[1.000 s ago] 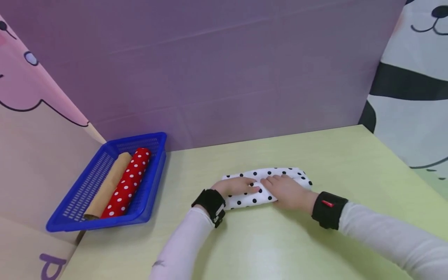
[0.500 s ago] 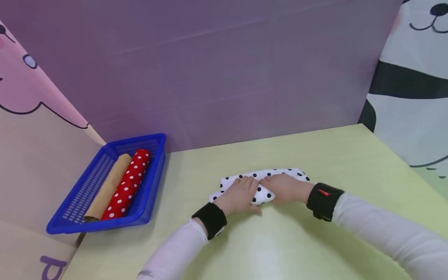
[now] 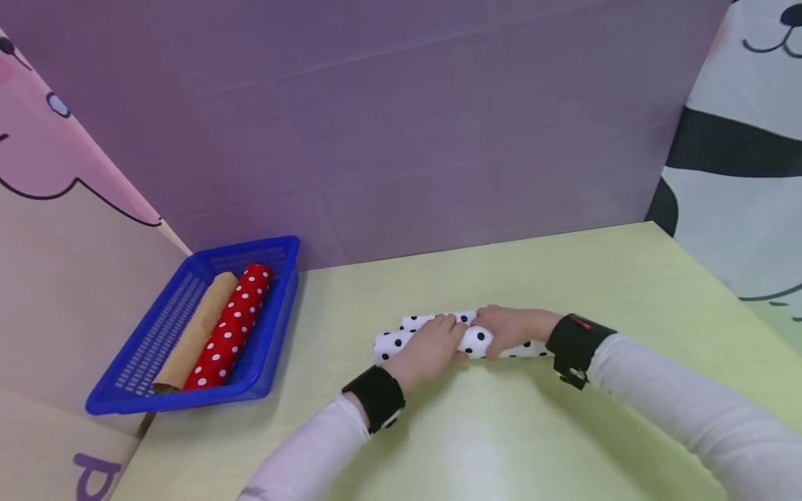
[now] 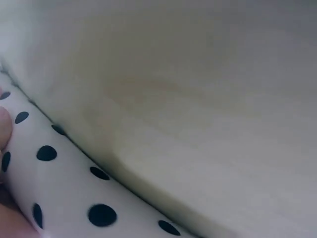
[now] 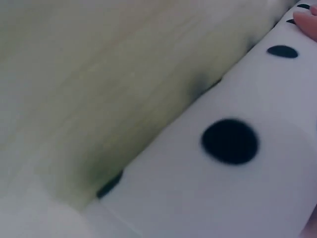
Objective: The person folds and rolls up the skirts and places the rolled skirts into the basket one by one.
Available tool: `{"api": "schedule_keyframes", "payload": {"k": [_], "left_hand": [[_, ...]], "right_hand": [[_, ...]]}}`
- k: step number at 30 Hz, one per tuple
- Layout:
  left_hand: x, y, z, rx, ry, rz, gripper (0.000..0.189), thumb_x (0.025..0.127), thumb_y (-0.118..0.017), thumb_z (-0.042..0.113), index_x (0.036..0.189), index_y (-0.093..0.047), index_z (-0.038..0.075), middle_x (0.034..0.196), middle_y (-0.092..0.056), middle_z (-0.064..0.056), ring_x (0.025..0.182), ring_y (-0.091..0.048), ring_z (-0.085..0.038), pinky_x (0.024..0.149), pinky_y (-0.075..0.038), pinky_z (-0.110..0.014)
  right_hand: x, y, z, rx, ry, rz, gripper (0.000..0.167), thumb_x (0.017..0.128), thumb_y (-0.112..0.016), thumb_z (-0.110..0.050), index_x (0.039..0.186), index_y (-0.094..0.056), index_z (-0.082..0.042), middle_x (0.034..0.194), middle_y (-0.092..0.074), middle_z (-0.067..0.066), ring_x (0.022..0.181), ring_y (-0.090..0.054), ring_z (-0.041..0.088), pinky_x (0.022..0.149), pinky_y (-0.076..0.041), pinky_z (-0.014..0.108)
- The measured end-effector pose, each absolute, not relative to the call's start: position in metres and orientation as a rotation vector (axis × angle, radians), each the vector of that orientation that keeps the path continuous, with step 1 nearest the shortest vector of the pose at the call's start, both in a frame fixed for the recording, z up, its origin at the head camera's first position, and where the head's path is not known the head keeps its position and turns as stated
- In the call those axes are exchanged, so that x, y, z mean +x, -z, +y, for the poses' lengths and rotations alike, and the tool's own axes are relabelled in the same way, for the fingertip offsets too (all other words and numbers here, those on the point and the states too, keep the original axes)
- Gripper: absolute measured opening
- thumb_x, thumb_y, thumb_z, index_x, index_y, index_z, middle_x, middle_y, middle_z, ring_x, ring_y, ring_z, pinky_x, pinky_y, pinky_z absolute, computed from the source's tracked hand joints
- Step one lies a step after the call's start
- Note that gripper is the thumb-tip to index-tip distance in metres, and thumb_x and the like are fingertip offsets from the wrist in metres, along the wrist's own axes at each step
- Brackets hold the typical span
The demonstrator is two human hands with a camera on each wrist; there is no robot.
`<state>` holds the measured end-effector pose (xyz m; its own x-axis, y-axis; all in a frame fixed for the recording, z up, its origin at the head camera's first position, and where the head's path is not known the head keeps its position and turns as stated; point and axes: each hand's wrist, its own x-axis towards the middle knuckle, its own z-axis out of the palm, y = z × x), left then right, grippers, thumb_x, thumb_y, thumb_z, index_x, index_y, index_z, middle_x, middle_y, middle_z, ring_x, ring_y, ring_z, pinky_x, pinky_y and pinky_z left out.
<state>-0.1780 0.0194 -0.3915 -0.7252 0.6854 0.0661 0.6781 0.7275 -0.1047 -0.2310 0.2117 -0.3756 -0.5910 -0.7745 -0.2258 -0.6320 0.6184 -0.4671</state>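
A white cloth with black dots (image 3: 391, 344) lies on the table as a loose roll, with a flat strip showing behind it. My left hand (image 3: 427, 349) grips the roll left of its middle, fingers over the top and thumb at the front. Close beside it, my right hand (image 3: 509, 327) holds the roll from above, fingers bent down over it. In the left wrist view the dotted cloth (image 4: 74, 181) runs along the lower left, with a fingertip (image 4: 4, 128) on it. The right wrist view shows its rounded surface (image 5: 257, 173) and a finger (image 5: 306, 24) at the upper corner.
At the left stands a blue plastic basket (image 3: 287, 292), holding a tan roll (image 3: 197, 334) and a red roll with white dots (image 3: 230, 327). The pale table (image 3: 438, 438) meets a purple backdrop (image 3: 401, 139) behind. A panda print (image 3: 739, 216) hangs at the right.
The left hand has gone from lying flat on the cloth to gripping over it. The right hand has shifted slightly up, and the cloth is now narrower and more rolled.
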Motion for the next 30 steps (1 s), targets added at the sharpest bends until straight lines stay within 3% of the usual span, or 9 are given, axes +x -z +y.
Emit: {"api": "schedule_keyframes", "payload": {"k": [4, 9, 13, 20, 25, 30], "left_hand": [[-0.184, 0.388, 0.021, -1.099, 0.047, -2.9, 0.037, 0.093, -0.057, 0.037, 0.117, -0.058, 0.01, 0.099, -0.06, -0.002, 0.091, -0.056, -0.016, 0.08, -0.047, -0.024], [-0.196, 0.382, 0.022, -1.046, 0.236, -3.037, 0.029, 0.093, -0.058, 0.035, 0.11, -0.06, 0.012, 0.091, -0.061, 0.002, 0.082, -0.056, -0.012, 0.072, -0.045, -0.024], [-0.209, 0.378, 0.019, -0.993, 0.515, -3.179, 0.028, 0.094, -0.058, 0.033, 0.11, -0.062, 0.011, 0.088, -0.061, 0.002, 0.079, -0.053, -0.011, 0.073, -0.043, -0.024], [-0.222, 0.376, 0.011, -0.976, 0.893, -3.28, 0.035, 0.096, -0.053, 0.034, 0.119, -0.06, 0.009, 0.106, -0.064, -0.002, 0.092, -0.054, -0.012, 0.087, -0.044, -0.026], [-0.219, 0.382, 0.012, -0.973, 0.817, -3.246, 0.041, 0.093, -0.056, 0.042, 0.123, -0.058, 0.015, 0.106, -0.065, 0.002, 0.095, -0.057, -0.012, 0.086, -0.045, -0.026], [-0.213, 0.394, 0.021, -1.081, 0.154, -3.047, 0.062, 0.08, -0.068, 0.051, 0.127, -0.052, 0.015, 0.106, -0.06, 0.001, 0.092, -0.057, -0.014, 0.078, -0.048, -0.027]], "right_hand": [[-0.229, 0.376, 0.214, -1.022, 0.612, 2.389, 0.033, 0.063, -0.075, -0.01, 0.093, -0.06, -0.006, 0.078, -0.054, -0.002, 0.068, -0.047, 0.01, 0.061, -0.04, 0.022], [-0.223, 0.381, 0.213, -1.11, 0.466, 2.586, 0.042, 0.06, -0.075, -0.008, 0.097, -0.054, -0.01, 0.077, -0.052, -0.005, 0.066, -0.044, 0.011, 0.059, -0.038, 0.024], [-0.216, 0.388, 0.21, -1.2, 0.255, 2.801, 0.049, 0.059, -0.076, -0.01, 0.102, -0.052, -0.01, 0.079, -0.053, -0.003, 0.067, -0.044, 0.013, 0.058, -0.038, 0.026], [-0.209, 0.395, 0.209, -1.256, 0.045, 2.978, 0.056, 0.064, -0.076, -0.018, 0.113, -0.052, -0.004, 0.094, -0.06, 0.008, 0.081, -0.057, 0.023, 0.061, -0.048, 0.036], [-0.217, 0.394, 0.21, -1.241, 0.125, 2.898, 0.054, 0.062, -0.078, -0.016, 0.108, -0.052, -0.006, 0.083, -0.055, 0.001, 0.068, -0.048, 0.015, 0.059, -0.042, 0.029], [-0.227, 0.387, 0.212, -1.207, 0.268, 2.733, 0.048, 0.061, -0.079, -0.015, 0.1, -0.054, -0.007, 0.075, -0.053, -0.004, 0.064, -0.045, 0.011, 0.058, -0.04, 0.025]]}}
